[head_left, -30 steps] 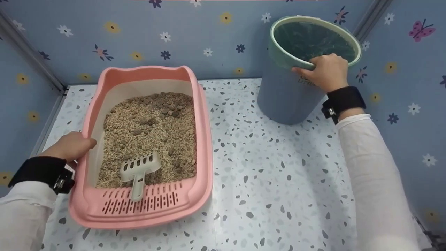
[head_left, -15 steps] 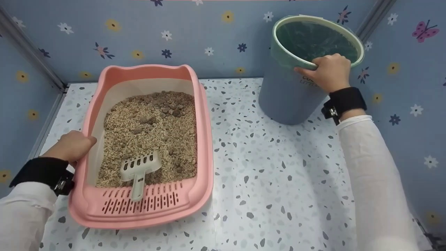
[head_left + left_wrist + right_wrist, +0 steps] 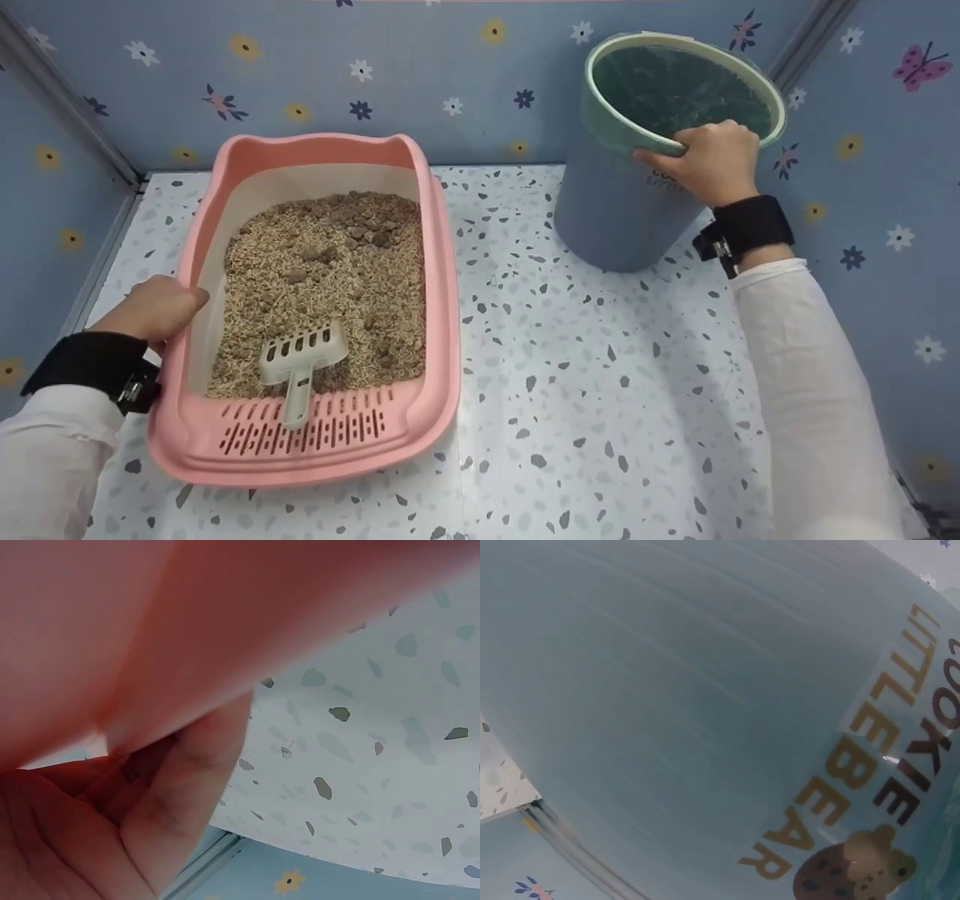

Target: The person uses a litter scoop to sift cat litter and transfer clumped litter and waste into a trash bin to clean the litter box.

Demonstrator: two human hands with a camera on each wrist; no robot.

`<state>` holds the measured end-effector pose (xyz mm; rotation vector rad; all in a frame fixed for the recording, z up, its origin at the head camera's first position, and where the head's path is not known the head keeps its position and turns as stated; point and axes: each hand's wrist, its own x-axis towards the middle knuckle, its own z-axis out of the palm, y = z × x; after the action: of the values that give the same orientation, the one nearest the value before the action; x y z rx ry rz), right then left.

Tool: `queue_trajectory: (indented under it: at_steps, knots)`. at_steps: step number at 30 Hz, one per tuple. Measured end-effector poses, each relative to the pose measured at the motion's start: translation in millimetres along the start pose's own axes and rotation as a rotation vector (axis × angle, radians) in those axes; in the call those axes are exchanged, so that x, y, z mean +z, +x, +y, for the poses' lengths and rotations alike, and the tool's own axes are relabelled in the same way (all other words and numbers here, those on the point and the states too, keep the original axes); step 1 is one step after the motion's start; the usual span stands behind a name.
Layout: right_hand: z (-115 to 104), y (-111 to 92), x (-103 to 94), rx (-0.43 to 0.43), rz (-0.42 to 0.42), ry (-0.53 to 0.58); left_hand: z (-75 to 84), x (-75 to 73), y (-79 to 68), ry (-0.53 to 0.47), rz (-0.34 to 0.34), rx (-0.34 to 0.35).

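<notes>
My left hand grips the left rim of a pink litter box, thumb over the edge. In the left wrist view its fingers curl under the pink wall. Brown granular litter with darker clumps fills the box. A pale slotted litter scoop lies on the litter, its handle over the perforated front ledge. At the back right, my right hand grips the near rim of a blue trash can, fingers over the edge. A green bag lines the can. The right wrist view shows only the can's lettered side.
Both things stand on a white speckled surface. Blue flowered panels rise behind and at both sides, meeting in grey corner strips. The trash can stands near the back right corner. A black strap is on each wrist.
Both hands keep their hold on the litter box and the trash can. The view shifts slightly, and the can tilts only a little.
</notes>
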<state>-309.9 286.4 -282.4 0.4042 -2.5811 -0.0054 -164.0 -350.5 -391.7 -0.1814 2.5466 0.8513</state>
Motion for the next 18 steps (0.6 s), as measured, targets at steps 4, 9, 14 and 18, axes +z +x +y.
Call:
queue_trajectory:
  at_steps: [4, 9, 14, 18]
  knots:
    - [-3, -3, -1.7, -0.019, 0.013, 0.008, 1.1, -0.4, -0.5, -0.004, -0.012, -0.001]
    - [-8, -7, -4.3, -0.025, 0.021, 0.005, 3.7, -0.4, -2.2, 0.000, -0.021, -0.007]
    - [-11, -11, -6.2, -0.039, 0.041, 0.010, 4.4, -1.5, -3.0, 0.019, -0.013, 0.006]
    - [-13, -15, -7.4, -0.036, 0.037, 0.025, 4.1, -2.4, -3.1, 0.030, -0.008, 0.013]
